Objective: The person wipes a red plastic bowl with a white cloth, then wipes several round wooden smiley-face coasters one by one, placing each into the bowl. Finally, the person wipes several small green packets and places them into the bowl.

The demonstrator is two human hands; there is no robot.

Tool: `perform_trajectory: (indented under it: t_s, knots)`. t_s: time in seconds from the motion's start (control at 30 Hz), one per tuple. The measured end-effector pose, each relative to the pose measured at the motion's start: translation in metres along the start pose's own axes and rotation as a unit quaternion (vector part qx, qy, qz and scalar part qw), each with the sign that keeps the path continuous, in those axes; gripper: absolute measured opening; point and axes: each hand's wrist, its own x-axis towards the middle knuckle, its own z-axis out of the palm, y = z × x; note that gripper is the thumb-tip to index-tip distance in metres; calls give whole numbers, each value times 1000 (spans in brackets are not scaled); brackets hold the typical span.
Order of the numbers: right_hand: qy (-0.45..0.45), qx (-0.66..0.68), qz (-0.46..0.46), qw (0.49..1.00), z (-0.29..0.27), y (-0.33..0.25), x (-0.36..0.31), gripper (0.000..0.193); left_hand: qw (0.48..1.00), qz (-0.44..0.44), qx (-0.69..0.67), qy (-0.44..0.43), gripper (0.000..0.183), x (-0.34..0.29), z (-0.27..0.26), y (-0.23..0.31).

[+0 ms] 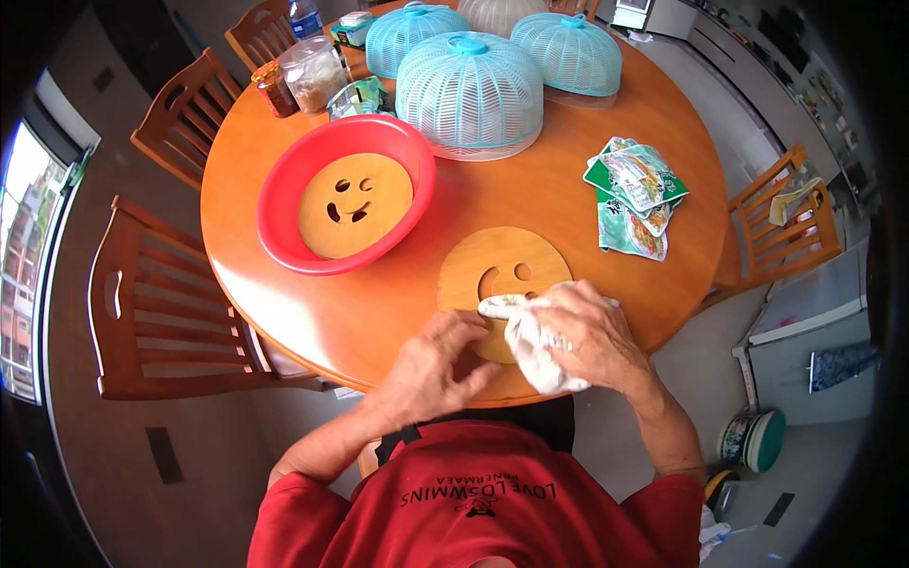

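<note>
A round wooden trivet (507, 248) with a cut-out winking, smiling face lies near the table's front edge. At its left rim is my left hand (436, 364), fingers curled onto the wood and thumb low beside it. My right hand (597, 336) is closed on a crumpled white cloth (542, 355), pressed against the right part of the trivet. The cloth and hands cover some of the face. To the left stands a red plastic basin (275, 222), with a matching smiley trivet (369, 189) in it.
Blue mesh food covers (469, 95) stand at the back of the round table (246, 293). Green-and-white packets (639, 194) lie in a pile on the right. A clear jar (314, 76) and a red-brown jar (275, 90) stand at back left. Wooden chairs (170, 293) surround the table.
</note>
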Motion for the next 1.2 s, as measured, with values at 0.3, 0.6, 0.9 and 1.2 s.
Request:
perform_trajectory:
  t_s: [0.3,0.6,0.9,1.2]
  knots:
    - [77,-128,-68,986,8,10,8,18,951,158,264,-5,30,70,-17,-50]
    - [49,-190,121,973,2,48,49,26,970,69,235,-11,36,47,-23,-37]
    - [70,-121,3,990,49,-12,69,19,984,55,165,34,58,63,-5,-63]
    - [85,-81,-35,992,52,-19,37,30,976,43,213,18,56,55,-10,-55]
